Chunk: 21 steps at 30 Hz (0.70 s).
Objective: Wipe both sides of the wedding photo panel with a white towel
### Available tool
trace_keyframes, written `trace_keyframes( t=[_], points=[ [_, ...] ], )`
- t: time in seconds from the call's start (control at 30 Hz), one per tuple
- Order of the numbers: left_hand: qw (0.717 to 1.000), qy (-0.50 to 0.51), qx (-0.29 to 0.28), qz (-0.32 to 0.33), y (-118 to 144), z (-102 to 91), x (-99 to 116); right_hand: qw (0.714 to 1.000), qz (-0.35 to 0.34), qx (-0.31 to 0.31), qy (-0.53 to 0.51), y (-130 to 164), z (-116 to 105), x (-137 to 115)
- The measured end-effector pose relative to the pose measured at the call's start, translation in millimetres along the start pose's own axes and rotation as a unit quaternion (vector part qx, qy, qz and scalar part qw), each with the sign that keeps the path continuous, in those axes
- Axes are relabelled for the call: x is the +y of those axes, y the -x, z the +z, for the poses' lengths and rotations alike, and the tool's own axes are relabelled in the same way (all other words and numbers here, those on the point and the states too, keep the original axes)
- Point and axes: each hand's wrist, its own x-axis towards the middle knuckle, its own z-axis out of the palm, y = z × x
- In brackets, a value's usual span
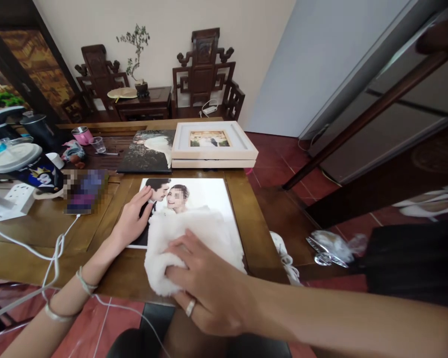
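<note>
- From where I stand, the photo (209,193) lies flat, with the table (259,238) under it.
- The left hand (132,219) is at the photo's left side, fingers flat and close together. They touch the photo and grip nothing.
- The right hand (211,288) is over the near part of the photo. Its fingers bend around the fluffy white cloth (201,226) and hold it. Some fingertips are hidden.
- The cloth covers much of the near part of the photo. The far part is bare.
- I think the job is partway: the cloth is down on the photo, but I can't tell which bits have been rubbed. What's under the cloth looks not done yet.
- Just past the photo are a dark picture (144,151) and some frames (212,157), piled up. I can't see if the cloth has been on those.
- A big cup (47,171) stands left of the photo, well apart.
</note>
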Motion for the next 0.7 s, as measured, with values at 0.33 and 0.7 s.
trace_keyframes(
  t=[0.33,0.7],
  points=[
    [1.000,0.008,0.006,0.016,0,-0.8,-2,0.991,0.081,0.045,0.097,-62,-38,99],
    [1.000,0.017,0.001,0.003,-1,-0.6,-2,0.997,0.037,0.002,0.062,-26,-3,10]
  ],
)
